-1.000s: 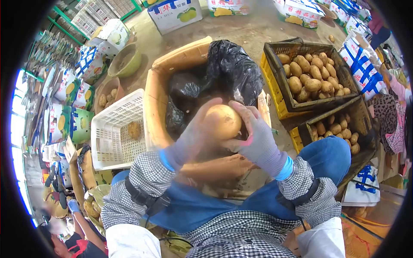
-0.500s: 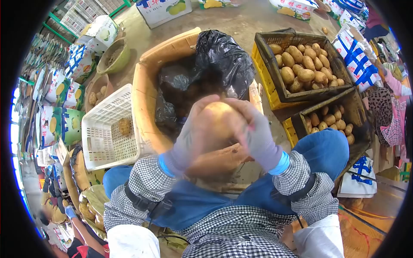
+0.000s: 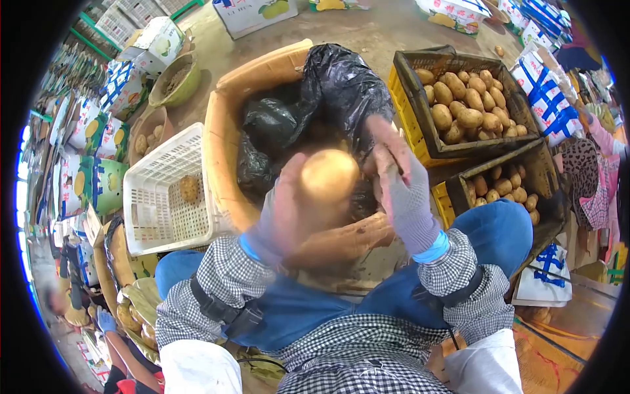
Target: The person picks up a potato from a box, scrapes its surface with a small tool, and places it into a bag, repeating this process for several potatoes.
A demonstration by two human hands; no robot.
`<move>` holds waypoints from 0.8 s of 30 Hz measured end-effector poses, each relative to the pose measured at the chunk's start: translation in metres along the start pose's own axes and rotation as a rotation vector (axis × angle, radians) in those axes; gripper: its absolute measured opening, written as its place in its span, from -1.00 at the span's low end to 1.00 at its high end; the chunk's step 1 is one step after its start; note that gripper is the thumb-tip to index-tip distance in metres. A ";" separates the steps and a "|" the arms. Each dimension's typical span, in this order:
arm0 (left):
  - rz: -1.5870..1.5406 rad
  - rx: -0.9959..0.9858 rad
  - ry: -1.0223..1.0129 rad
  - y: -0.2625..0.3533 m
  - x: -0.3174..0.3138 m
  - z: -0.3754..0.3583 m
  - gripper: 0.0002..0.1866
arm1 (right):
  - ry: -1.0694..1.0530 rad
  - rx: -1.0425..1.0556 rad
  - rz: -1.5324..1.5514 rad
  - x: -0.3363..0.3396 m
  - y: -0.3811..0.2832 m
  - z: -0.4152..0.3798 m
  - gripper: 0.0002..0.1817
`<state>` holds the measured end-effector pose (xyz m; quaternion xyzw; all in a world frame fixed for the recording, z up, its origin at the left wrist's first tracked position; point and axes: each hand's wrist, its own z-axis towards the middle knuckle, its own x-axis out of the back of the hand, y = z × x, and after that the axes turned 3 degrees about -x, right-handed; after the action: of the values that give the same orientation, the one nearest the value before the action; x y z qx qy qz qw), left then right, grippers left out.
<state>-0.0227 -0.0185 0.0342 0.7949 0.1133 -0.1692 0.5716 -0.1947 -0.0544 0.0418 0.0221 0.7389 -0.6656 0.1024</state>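
A smooth pale-yellow potato [image 3: 329, 176] sits above the open carton, against the fingers of my left hand [image 3: 281, 210], which is gloved and closed around its side. Both potato and hand are blurred by motion. To the right, apart from the potato, my right hand [image 3: 401, 187] is raised in a grey-purple glove with its fingers stretched out and nothing visible in them. Below the hands stands the cardboard carton [image 3: 220, 151], lined with a black plastic bag [image 3: 344, 79]. The carton's dark contents are hard to make out.
On the right are two crates of potatoes, an upper crate [image 3: 430, 141] and a lower crate [image 3: 554, 190]. A white plastic basket [image 3: 141, 236] with one rough potato [image 3: 188, 188] stands left. Behind it are a green bowl [image 3: 190, 82] and printed boxes. A co-worker's gloved hand [image 3: 105, 320] shows lower left.
My right hand has come off the potato and moved right and slightly up. The potato now rests with my left hand only, its pale face turned up.
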 end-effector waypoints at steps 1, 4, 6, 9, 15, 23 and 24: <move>-0.156 0.042 -0.007 0.004 -0.005 0.000 -0.49 | 0.012 -0.009 0.008 -0.004 -0.010 -0.002 -0.64; -0.523 0.156 -0.063 0.004 0.000 0.003 -0.50 | -0.086 0.031 0.048 -0.002 0.006 -0.004 -0.56; -0.522 0.148 -0.065 0.001 0.000 0.003 -0.51 | -0.181 0.017 0.013 -0.001 0.008 -0.008 -0.55; -0.381 0.061 -0.177 0.006 -0.011 0.001 -0.52 | -0.322 0.317 -0.286 0.001 0.015 -0.010 -0.54; -0.450 0.149 -0.001 0.003 -0.014 -0.003 -0.49 | -0.272 -0.050 0.114 -0.001 0.006 -0.015 -0.64; -0.806 0.544 -0.073 -0.008 0.013 0.007 -0.47 | -0.206 0.314 -0.267 0.001 0.023 -0.013 -0.65; -0.775 0.536 -0.017 -0.004 0.009 0.007 -0.49 | -0.138 0.266 -0.148 0.000 0.023 -0.009 -0.65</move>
<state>-0.0165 -0.0235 0.0249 0.8122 0.3493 -0.3997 0.2421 -0.1922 -0.0433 0.0203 -0.0647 0.6350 -0.7633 0.0998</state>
